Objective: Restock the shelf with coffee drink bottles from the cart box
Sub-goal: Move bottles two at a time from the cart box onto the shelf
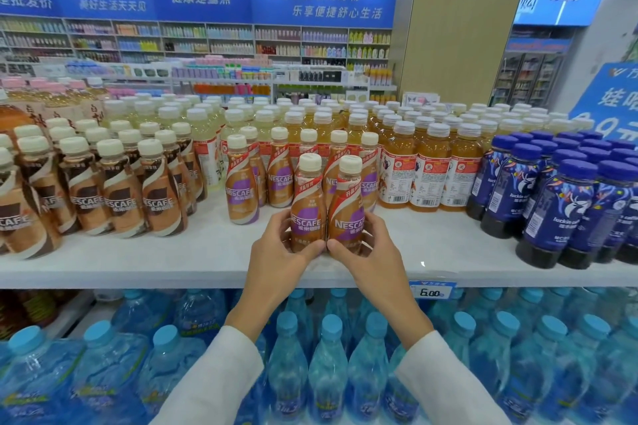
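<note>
Placement step: left hand (280,254) grips the left bottle (308,207), right hand (374,252) the right bottle (348,212), just before the purple-label row (242,190); next, slide both back.

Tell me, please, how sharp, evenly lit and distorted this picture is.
Head view: bright, even store lighting with little shadow on the shelf; the two held bottles, left hand and right hand are sharp; wide-angle distortion leans the brown bottles and blue bottles outward; far wall shelves are soft.
</note>
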